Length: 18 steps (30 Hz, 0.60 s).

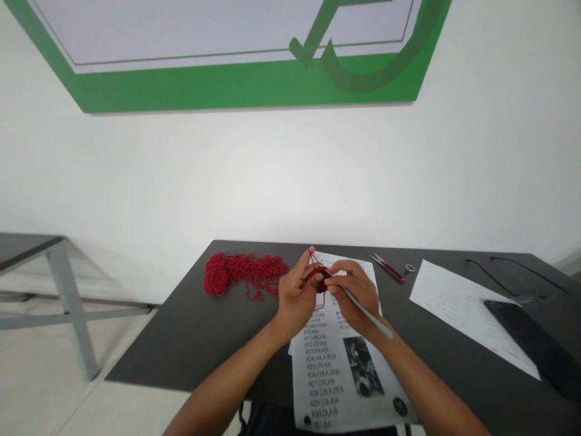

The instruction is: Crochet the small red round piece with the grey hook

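Over the middle of the desk, my left hand point(295, 292) pinches a small piece of dark red crochet work point(322, 282), with red yarn running up over a raised finger. In my right hand point(354, 293) is a crochet hook point(370, 316), its pale grey handle slanting down across the palm toward the wrist. The hook's tip meets the red piece, though fingers partly cover it. A loose red strand hangs below. Left of my hands lies a ball of red yarn point(216, 275) with a tangled heap of strands point(261, 271) trailing from it.
Under my hands a printed pattern sheet point(336, 387) reaches the desk's point(181, 339) near edge. To the right are thread snips point(388, 267), a small ring point(410, 268), another paper point(472, 315), eyeglasses point(526, 266) and a dark phone-like slab point(535, 345). A white wall point(272, 181) stands behind.
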Available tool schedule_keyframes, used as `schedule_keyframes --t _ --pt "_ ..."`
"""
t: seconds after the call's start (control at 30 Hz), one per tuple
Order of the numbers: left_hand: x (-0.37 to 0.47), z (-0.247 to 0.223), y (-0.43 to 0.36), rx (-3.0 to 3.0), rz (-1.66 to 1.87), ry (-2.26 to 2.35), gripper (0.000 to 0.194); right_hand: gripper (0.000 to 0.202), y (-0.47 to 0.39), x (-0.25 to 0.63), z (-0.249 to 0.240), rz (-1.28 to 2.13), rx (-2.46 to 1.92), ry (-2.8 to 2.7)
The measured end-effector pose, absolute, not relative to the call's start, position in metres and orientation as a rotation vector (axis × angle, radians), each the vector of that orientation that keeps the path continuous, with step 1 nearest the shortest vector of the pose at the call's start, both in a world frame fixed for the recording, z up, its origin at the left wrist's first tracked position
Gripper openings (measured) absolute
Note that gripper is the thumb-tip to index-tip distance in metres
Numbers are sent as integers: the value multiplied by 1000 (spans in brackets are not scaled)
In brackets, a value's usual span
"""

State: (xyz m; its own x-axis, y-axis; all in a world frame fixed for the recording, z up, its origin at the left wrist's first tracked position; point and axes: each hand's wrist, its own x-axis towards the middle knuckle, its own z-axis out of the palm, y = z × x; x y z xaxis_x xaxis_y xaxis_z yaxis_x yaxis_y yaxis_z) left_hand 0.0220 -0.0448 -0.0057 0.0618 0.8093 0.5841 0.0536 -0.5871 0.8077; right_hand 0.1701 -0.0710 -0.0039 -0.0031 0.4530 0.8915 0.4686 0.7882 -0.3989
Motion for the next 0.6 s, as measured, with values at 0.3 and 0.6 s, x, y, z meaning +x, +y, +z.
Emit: schedule_keyframes --t 0.3,0.6 --pt "29 -9 -44 1417 1572 825 56 27 -65 165 -26 -456 -807 -1700" --pt "28 -6 -36 1271 1424 634 65 13 -57 157 -32 24 -928 -1385"
